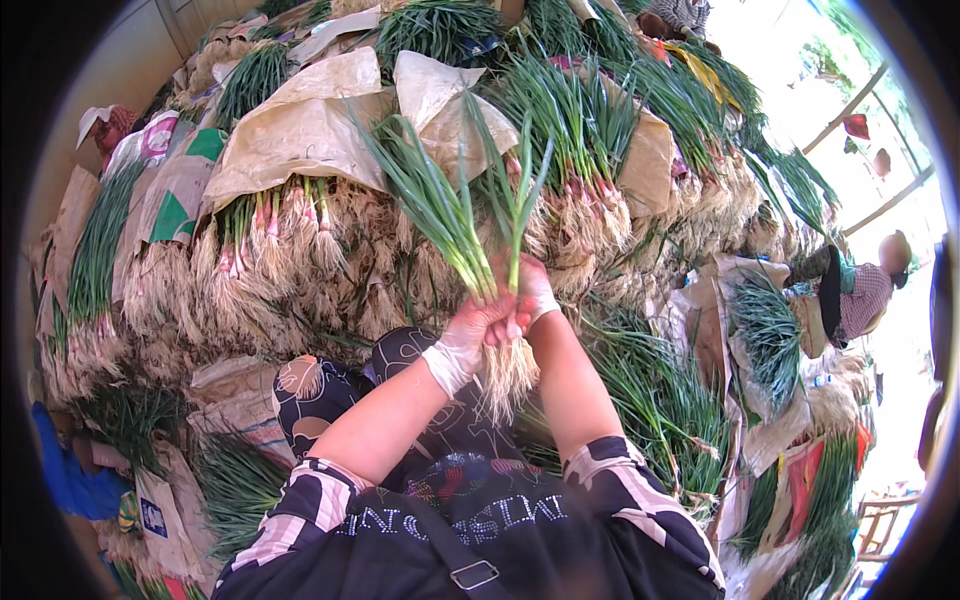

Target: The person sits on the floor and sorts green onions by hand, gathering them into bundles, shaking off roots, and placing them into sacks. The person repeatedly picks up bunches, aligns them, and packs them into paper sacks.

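Both hands wear thin, pale gloves and meet in front of me around a bunch of green onions (pixel 457 236). My left hand (pixel 466 330) is closed on the lower stalks, with the leaves fanning up and to the left. Touching it, my right hand (pixel 531 289) holds a smaller part of the bunch, whose leaves point upward. The pale, stringy roots (pixel 508 379) hang below both hands. Behind them, rooted green onions (pixel 592 202) lie in a long heap, partly under beige woven sacks (pixel 300 142).
Loose green onions (pixel 652 397) lie at my right, more (pixel 240 480) at my left. A seated person (pixel 862 300) is at the far right beside a bundle on sacking. Other people show at the upper left (pixel 112 131) and upper right (pixel 679 19). Blue cloth (pixel 75 480) is at the left rim.
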Motion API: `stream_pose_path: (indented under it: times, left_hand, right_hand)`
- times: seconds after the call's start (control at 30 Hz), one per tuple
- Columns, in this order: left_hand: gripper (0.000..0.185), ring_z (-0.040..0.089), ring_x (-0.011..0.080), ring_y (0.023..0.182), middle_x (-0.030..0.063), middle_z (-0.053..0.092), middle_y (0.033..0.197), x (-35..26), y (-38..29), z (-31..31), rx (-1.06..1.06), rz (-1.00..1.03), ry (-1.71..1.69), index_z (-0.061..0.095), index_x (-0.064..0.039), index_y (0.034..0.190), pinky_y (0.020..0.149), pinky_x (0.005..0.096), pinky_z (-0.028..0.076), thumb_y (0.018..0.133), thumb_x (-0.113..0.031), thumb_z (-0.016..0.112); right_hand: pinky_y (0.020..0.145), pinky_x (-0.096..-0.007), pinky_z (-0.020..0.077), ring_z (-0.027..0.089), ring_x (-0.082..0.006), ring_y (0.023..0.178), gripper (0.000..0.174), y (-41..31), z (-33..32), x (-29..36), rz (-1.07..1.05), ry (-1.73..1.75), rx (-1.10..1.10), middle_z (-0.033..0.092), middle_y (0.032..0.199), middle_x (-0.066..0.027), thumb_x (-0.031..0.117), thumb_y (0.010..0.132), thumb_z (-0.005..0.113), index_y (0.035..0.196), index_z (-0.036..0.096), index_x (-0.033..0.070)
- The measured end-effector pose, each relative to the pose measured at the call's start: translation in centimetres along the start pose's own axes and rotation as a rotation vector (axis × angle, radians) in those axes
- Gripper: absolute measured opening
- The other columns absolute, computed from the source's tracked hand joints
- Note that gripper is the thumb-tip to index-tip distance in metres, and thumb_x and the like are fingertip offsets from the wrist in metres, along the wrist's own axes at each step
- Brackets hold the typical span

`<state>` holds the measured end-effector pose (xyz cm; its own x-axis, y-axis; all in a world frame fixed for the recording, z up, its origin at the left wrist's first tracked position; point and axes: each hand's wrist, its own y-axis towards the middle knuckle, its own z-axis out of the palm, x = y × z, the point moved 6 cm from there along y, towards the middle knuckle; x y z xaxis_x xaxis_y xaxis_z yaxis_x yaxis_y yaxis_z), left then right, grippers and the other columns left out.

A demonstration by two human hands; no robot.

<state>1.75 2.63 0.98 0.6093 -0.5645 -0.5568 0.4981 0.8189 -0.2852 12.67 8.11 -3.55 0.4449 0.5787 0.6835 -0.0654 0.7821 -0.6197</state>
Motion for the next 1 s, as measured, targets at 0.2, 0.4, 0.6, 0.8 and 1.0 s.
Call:
stream_pose_path:
  times: [0.2,0.4,0.6,0.8,1.0]
  left_hand:
    - [0.029,0.067,0.0195,0.076,0.0176,0.064,0.107,-0.9,0.5,-2.0,-0.023,-0.220,-0.140,0.057,-0.005,0.113,0.062,0.0261,0.056,0.086,-0.012,0.064]
    - [0.056,0.066,0.0184,0.074,0.0148,0.065,0.105,-2.0,-1.2,0.1,0.175,-0.222,0.130,0.042,-0.009,0.135,0.052,0.0176,0.050,0.082,0.000,0.061]
    - [0.080,0.064,0.0232,0.090,0.0199,0.057,0.121,-8.3,-1.8,2.0,0.435,0.122,-0.024,0.022,-0.022,0.146,0.081,0.0417,0.054,0.080,-0.003,0.063]
    - [0.069,0.058,0.0360,0.106,0.0262,0.048,0.129,-6.6,-0.4,0.7,0.312,0.056,-0.240,0.025,-0.019,0.145,0.090,0.0447,0.049,0.085,-0.009,0.059]
    - [0.049,0.066,0.0224,0.080,0.0189,0.056,0.124,-4.9,-0.9,-2.2,0.151,-0.093,-0.328,0.045,-0.006,0.134,0.066,0.0339,0.057,0.089,-0.021,0.057]
  right_hand:
    - [0.094,-0.0344,0.0421,0.054,-0.0208,0.111,0.056,-4.2,-0.8,0.7,-0.060,-1.190,0.259,0.059,0.118,-0.0125,0.043,0.092,0.046,0.131,0.046,0.003]
    - [0.078,-0.0288,0.0498,0.061,-0.0161,0.089,0.034,-6.6,-0.3,3.8,-0.442,-0.657,0.253,0.066,0.098,-0.0091,0.027,0.090,0.061,0.114,0.061,0.002]
    - [0.083,-0.0275,0.0482,0.062,-0.0163,0.088,0.032,-2.7,-3.5,11.0,-0.729,-0.735,-0.188,0.066,0.097,-0.0069,0.025,0.091,0.056,0.115,0.061,0.005]
    - [0.103,-0.0373,0.0372,0.041,-0.0268,0.128,0.074,4.8,3.8,14.5,-0.808,-1.428,-0.485,0.039,0.142,-0.0091,0.042,0.080,0.064,0.140,0.032,0.015]
    - [0.100,-0.0342,0.0404,0.051,-0.0272,0.119,0.057,8.2,2.2,15.4,-0.790,-1.434,-0.318,0.051,0.133,-0.0101,0.032,0.079,0.068,0.131,0.050,0.015]
